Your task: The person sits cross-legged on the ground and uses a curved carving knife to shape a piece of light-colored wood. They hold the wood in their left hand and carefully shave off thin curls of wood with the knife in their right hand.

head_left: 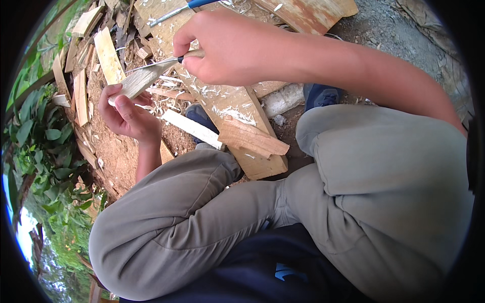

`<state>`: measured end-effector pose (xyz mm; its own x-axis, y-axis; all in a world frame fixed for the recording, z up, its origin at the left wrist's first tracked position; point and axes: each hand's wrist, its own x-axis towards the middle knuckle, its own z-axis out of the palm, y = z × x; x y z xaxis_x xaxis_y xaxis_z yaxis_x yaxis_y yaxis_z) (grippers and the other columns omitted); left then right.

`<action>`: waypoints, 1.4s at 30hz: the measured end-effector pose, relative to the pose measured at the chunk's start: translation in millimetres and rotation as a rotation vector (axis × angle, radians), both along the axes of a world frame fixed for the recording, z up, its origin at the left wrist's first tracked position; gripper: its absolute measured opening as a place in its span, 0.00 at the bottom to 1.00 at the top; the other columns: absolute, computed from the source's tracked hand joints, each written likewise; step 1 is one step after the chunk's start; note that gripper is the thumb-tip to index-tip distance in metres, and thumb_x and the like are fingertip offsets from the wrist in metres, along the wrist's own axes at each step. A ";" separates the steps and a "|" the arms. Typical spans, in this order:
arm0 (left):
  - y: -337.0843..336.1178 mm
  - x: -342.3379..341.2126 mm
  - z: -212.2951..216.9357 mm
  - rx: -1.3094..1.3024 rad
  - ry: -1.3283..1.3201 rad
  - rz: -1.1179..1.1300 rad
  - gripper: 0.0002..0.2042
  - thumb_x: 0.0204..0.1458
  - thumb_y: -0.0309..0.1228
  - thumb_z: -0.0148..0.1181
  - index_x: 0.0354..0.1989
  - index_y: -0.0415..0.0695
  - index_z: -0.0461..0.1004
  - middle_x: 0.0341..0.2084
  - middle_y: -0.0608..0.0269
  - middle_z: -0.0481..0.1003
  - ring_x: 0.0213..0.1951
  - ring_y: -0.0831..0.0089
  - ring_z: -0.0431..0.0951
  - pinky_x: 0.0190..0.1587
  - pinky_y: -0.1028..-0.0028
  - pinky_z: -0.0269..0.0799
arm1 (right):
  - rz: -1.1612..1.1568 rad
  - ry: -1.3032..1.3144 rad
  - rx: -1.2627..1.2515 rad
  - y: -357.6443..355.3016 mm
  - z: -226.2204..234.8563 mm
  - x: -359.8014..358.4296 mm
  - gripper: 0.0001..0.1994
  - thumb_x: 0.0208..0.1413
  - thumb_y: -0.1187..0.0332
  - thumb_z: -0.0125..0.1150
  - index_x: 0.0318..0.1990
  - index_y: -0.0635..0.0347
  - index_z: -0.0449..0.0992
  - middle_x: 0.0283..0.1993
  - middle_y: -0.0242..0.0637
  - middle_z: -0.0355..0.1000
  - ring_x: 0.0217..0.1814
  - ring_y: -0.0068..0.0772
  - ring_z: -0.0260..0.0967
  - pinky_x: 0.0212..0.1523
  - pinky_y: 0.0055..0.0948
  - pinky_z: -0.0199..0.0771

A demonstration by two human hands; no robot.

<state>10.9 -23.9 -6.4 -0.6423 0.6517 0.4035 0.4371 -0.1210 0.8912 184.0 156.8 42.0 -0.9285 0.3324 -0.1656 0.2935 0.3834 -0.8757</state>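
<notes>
My left hand (pixel 129 117) pinches the broad end of a pale, flat, paddle-shaped piece of wood (pixel 144 81) between thumb and fingers. The wood narrows toward my right hand (pixel 214 50), which is closed around a knife with a dark collar. The thin knife blade (pixel 151 66) points left and lies along the upper edge of the wood. Most of the knife's handle is hidden in my right hand. Below the hands, a long wooden board (pixel 260 161) is strewn with shavings and bears a reddish offcut (pixel 252 137).
A blue-handled tool (pixel 174 16) lies on the board's far end. A whitish strip of wood (pixel 192 129) leans near my shoe. Wood scraps (pixel 81 96) and shavings cover the brown ground at left, beside leafy plants (pixel 30 126). My bent legs (pixel 202 212) fill the near side.
</notes>
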 end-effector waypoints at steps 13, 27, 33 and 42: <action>6.5 5.3 0.8 0.034 -0.082 -0.022 0.13 0.65 0.37 0.51 0.47 0.40 0.66 0.13 0.65 0.63 0.15 0.75 0.66 0.18 0.73 0.65 | -0.087 0.051 -0.064 -6.3 8.5 7.8 0.14 0.54 0.69 0.57 0.45 0.67 0.80 0.25 0.49 0.75 0.27 0.39 0.76 0.30 0.38 0.72; -2.2 3.5 -1.7 -0.033 -0.037 -0.044 0.17 0.59 0.38 0.50 0.49 0.39 0.69 0.27 0.53 0.72 0.19 0.67 0.72 0.19 0.72 0.68 | 0.049 -0.123 -0.027 11.7 -34.9 1.2 0.06 0.45 0.76 0.56 0.28 0.67 0.78 0.16 0.40 0.70 0.18 0.33 0.70 0.20 0.36 0.66; -1.0 4.0 1.2 -0.048 0.013 0.003 0.16 0.59 0.39 0.49 0.48 0.41 0.72 0.31 0.53 0.72 0.23 0.67 0.74 0.20 0.73 0.68 | -0.099 0.016 -0.132 -5.6 -3.0 9.1 0.07 0.46 0.73 0.56 0.28 0.67 0.78 0.16 0.41 0.70 0.19 0.35 0.70 0.22 0.36 0.68; 1.8 5.5 -2.1 -0.030 0.032 -0.052 0.19 0.63 0.45 0.53 0.51 0.40 0.69 0.29 0.54 0.72 0.19 0.71 0.72 0.19 0.76 0.67 | -0.116 0.046 0.050 -8.8 -37.7 20.1 0.13 0.57 0.67 0.59 0.45 0.66 0.78 0.26 0.42 0.75 0.28 0.31 0.72 0.35 0.37 0.71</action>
